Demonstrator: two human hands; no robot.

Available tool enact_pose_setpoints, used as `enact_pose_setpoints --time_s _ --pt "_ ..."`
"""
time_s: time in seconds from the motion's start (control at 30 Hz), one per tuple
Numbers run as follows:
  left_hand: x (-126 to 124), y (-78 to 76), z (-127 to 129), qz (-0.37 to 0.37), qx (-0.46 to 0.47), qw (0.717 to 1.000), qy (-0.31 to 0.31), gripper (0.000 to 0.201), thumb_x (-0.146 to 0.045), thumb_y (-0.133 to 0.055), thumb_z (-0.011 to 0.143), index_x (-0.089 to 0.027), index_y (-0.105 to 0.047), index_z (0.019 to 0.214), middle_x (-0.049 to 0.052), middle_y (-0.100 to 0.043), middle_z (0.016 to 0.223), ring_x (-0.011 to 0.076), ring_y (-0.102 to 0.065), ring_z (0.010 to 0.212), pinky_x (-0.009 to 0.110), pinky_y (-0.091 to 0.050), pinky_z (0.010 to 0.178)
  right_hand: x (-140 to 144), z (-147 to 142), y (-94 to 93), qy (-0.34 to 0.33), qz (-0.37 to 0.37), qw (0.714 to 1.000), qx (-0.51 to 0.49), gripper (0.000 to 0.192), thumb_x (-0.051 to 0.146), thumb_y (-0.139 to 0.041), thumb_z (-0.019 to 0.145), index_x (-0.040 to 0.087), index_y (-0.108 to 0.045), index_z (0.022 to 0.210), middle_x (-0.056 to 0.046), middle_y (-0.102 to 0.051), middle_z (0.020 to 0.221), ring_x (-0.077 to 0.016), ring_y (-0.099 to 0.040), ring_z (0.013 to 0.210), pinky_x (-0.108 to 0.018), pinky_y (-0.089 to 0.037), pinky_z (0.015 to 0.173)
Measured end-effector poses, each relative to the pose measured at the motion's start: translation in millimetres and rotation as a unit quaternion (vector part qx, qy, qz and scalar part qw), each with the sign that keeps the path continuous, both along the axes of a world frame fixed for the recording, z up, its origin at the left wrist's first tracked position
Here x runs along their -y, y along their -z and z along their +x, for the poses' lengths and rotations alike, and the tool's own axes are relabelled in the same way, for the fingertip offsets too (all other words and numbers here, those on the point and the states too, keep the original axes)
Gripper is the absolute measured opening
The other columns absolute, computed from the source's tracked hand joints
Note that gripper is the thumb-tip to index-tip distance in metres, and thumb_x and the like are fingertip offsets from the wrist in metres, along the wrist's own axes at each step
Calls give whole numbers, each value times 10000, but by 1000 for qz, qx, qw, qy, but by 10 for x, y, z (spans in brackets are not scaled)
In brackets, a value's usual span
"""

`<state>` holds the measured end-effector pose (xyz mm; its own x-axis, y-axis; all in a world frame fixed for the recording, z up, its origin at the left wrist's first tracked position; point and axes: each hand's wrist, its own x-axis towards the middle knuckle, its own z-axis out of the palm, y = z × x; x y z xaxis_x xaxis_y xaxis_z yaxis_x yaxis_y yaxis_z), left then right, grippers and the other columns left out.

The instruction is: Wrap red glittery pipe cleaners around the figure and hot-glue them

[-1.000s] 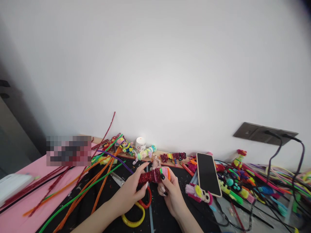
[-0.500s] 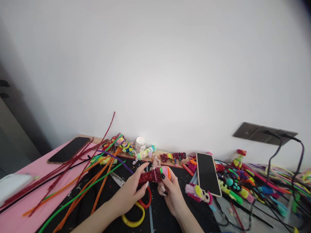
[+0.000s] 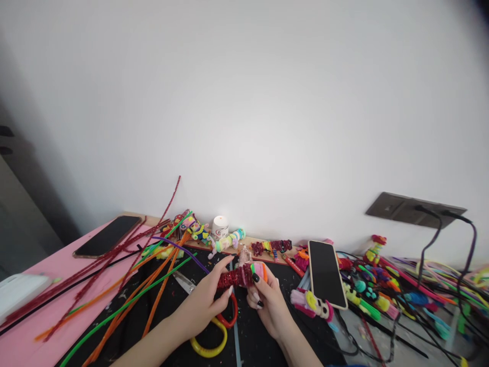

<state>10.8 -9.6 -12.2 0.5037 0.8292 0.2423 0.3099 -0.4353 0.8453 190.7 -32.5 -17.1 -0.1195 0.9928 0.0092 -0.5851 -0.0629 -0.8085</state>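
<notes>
A pipe-cleaner figure (image 3: 237,278), dark glittery red with pink, green and orange at its right end, is held between both hands over the black mat. My left hand (image 3: 208,295) closes round the red end with thumb and fingers. My right hand (image 3: 267,298) pinches the colourful end; its fingers partly cover that part. Beneath the hands lie scissors (image 3: 209,351) with yellow and red handles, their blades pointing up and left and partly hidden by my left hand. Just behind the figure stands a pale pinkish object (image 3: 244,255), too small to name.
Orange, green and red pipe cleaners (image 3: 153,285) spread across the left. A phone (image 3: 109,235) lies on pink paper, another phone (image 3: 326,275) at the right. Finished figures (image 3: 313,304) and a paper cup (image 3: 220,227) stand near the wall. Cables run to a socket plate (image 3: 414,209).
Almost nothing differs. The view has shifted very slightly, and both hands keep the same hold on the red figure.
</notes>
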Motion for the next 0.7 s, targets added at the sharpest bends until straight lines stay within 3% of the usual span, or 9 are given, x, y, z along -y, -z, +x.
enact_pose_setpoints --time_s 0.33,0.7 --pt "-10 35 -1 6 -6 1000 -8 541 -250 -419 873 -234 -231 1381 84 -562 1125 196 -555 978 369 -426 903 -26 67 20 -32 -6 999 4 295 347 -715 756 191 -555 948 99 -354 491 -43 -203 432 -154 -167 396" --pt "14 -56 1 -13 1 1000 9 533 -229 -425 869 -238 -228 1365 71 -563 1106 178 -561 947 357 -417 909 -23 117 -19 -52 -17 998 -14 259 311 -727 734 209 -590 929 107 -326 438 -37 -138 400 -182 -124 400"
